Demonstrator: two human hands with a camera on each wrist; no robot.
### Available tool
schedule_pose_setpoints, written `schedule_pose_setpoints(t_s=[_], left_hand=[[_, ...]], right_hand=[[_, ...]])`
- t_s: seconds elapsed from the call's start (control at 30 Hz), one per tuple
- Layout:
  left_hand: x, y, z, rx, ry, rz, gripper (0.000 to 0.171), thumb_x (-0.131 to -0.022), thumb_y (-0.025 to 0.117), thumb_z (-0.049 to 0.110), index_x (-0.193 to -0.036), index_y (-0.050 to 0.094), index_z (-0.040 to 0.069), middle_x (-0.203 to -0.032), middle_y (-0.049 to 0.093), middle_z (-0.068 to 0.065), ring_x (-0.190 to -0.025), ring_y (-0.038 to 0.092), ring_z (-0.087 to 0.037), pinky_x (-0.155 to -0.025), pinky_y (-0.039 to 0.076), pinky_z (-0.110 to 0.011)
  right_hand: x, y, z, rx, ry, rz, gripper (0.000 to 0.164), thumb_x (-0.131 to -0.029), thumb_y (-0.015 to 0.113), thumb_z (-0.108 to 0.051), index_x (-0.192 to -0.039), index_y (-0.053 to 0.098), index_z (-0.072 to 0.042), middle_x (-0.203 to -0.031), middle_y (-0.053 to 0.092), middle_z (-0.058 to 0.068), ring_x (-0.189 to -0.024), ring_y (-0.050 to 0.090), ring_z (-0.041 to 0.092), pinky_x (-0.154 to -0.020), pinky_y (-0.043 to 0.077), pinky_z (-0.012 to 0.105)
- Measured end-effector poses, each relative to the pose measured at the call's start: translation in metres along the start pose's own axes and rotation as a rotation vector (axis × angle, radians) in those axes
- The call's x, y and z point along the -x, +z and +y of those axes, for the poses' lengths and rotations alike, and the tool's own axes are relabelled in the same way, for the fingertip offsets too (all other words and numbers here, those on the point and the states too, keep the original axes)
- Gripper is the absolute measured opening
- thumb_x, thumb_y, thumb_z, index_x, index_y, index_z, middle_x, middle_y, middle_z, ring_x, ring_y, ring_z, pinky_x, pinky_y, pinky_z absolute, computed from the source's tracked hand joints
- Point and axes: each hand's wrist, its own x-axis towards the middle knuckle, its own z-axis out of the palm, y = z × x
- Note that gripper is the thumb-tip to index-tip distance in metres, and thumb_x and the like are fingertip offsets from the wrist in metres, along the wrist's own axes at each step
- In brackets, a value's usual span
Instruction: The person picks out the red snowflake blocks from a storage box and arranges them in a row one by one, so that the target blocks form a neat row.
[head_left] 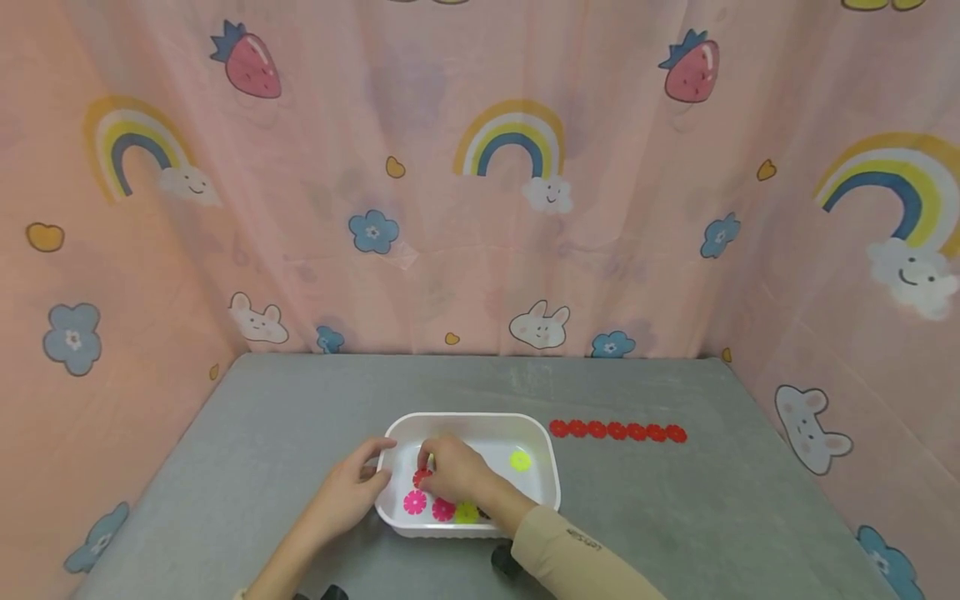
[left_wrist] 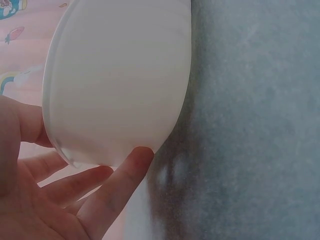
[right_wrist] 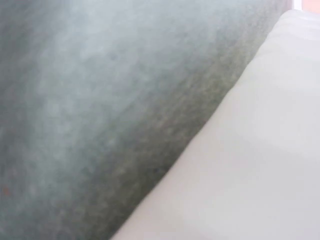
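A white plastic basin (head_left: 468, 531) stands on the grey tabletop. My left hand (head_left: 347, 492) holds its left end, with fingers at the rim and against the outer wall; the left wrist view shows this hand (left_wrist: 75, 192) up close. Inside the basin, my right hand (head_left: 459, 475) pinches a red flower-shaped disc (head_left: 422, 478), partly covered by the fingers. Near it in the basin lie pink discs (head_left: 415, 502) and yellow ones (head_left: 466, 512). Another yellow disc (head_left: 520, 460) lies toward the right. The right wrist view shows only the basin's outer wall (right_wrist: 240, 165) and the table, no hand.
Right of the basin, several red flower-shaped discs (head_left: 617, 431) form a straight row on the tabletop (head_left: 675, 517). A pink patterned curtain (head_left: 465, 275) borders the back and both sides. Dark wrist-worn gear (head_left: 506, 562) shows below the right forearm.
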Motion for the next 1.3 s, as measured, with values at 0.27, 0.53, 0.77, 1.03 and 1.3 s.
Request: schedule_pose_setpoints(t_s=[0.27,0.53,0.77,1.03,1.3], left_hand=[[0.000,0.000,0.000,0.003,0.000,0.001,0.037,-0.096,0.065,0.011,-0.133,0.062,0.012,-0.138,0.059,-0.022,-0.113,0.066,-0.042,-0.090,0.056,-0.055],[-0.001,0.002,0.000,0.010,-0.008,-0.004,0.037,-0.096,0.064,0.011,-0.133,0.062,0.012,-0.139,0.058,-0.022,-0.115,0.065,-0.044,-0.091,0.056,-0.056],[-0.001,0.000,0.001,0.010,-0.002,-0.005,0.037,-0.096,0.064,0.009,-0.133,0.061,0.011,-0.139,0.059,-0.024,-0.115,0.065,-0.045,-0.092,0.055,-0.056],[-0.001,0.003,0.001,-0.008,-0.033,0.005,0.037,-0.097,0.062,0.011,-0.134,0.061,0.013,-0.139,0.059,-0.023,-0.117,0.063,-0.046,-0.093,0.054,-0.058],[0.000,0.003,0.002,-0.021,-0.043,0.005,0.037,-0.097,0.062,0.011,-0.134,0.061,0.013,-0.139,0.059,-0.022,-0.117,0.064,-0.045,-0.093,0.054,-0.058]], right_hand=[[0.004,-0.003,-0.001,-0.001,-0.009,-0.018,0.021,-0.084,0.082,-0.016,-0.095,0.064,-0.016,-0.083,0.054,-0.005,-0.076,0.052,0.010,-0.068,0.050,0.022],[0.010,-0.008,0.001,-0.094,-0.014,-0.035,0.020,-0.087,0.077,-0.007,-0.094,0.061,-0.016,-0.082,0.056,-0.003,-0.071,0.055,0.013,-0.061,0.051,0.021],[0.020,-0.021,0.010,-0.135,-0.042,-0.094,0.017,-0.092,0.073,-0.012,-0.099,0.060,-0.019,-0.078,0.058,-0.003,-0.066,0.055,0.012,-0.058,0.048,0.023],[0.040,-0.042,0.017,-0.193,-0.065,-0.079,0.016,-0.095,0.070,-0.007,-0.101,0.058,-0.016,-0.075,0.059,0.004,-0.057,0.053,0.014,-0.052,0.047,0.024],[0.056,-0.066,0.030,-0.213,-0.098,-0.013,0.015,-0.095,0.069,-0.008,-0.104,0.061,-0.016,-0.080,0.062,0.005,-0.064,0.058,0.014,-0.058,0.052,0.023]])
